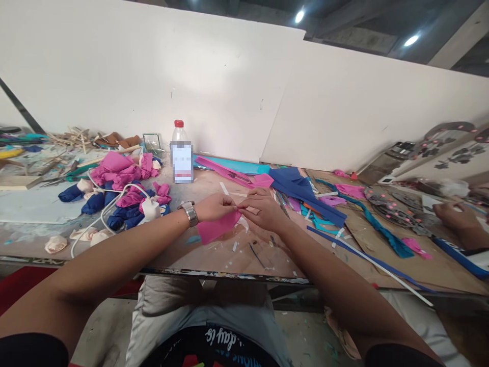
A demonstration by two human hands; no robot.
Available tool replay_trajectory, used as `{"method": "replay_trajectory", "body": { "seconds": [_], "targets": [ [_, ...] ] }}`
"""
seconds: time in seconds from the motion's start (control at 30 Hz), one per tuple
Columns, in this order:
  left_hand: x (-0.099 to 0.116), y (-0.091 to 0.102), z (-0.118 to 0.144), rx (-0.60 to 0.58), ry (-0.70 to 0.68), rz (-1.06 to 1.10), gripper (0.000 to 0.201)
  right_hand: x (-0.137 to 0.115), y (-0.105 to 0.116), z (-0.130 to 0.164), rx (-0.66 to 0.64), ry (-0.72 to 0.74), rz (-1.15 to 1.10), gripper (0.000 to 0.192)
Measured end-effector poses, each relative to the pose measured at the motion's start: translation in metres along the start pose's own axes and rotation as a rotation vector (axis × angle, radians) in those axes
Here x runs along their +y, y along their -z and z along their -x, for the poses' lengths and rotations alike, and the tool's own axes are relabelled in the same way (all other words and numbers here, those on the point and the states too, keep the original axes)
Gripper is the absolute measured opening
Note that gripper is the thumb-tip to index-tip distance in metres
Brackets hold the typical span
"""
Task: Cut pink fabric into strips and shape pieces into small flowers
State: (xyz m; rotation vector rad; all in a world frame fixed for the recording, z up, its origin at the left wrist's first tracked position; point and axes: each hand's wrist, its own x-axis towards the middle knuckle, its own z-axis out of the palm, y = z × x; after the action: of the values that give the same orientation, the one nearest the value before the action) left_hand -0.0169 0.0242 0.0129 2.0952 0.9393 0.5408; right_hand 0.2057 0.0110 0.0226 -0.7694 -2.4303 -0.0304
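Both my hands meet over the middle of the table at one piece of pink fabric [217, 229]. My left hand [219, 206], with a metal watch on its wrist, pinches the fabric near its upper right corner. Fingertips of my right hand [263, 208] close on that same corner, touching the left fingertips. The rest of the pink piece hangs flat below my left hand. Small white scraps [243, 223] lie under my right hand. Just what the fingertips press together is partly hidden.
Pink and blue fabric bundles [126, 173] and a white cable with a plug [151, 208] lie left. A red-capped bottle [179, 133] stands behind a phone [182, 162]. Blue fabric [294, 186] and a white strip [397, 280] lie right. Another person's hand [456, 216] is far right.
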Motion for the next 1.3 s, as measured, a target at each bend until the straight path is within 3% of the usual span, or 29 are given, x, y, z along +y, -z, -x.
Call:
{"method": "replay_trajectory", "body": {
  "seconds": [0.77,1.3],
  "targets": [
    [0.0074,-0.0019,0.0051,0.075,-0.046,-0.127,0.041,-0.0019,-0.0008,0.0006,-0.045,-0.019,0.048,0.018],
    [0.0042,0.0004,0.0016,0.012,-0.015,0.034,0.034,-0.0072,0.0022,-0.0009,-0.032,-0.016,0.035,0.016]
  ]
}}
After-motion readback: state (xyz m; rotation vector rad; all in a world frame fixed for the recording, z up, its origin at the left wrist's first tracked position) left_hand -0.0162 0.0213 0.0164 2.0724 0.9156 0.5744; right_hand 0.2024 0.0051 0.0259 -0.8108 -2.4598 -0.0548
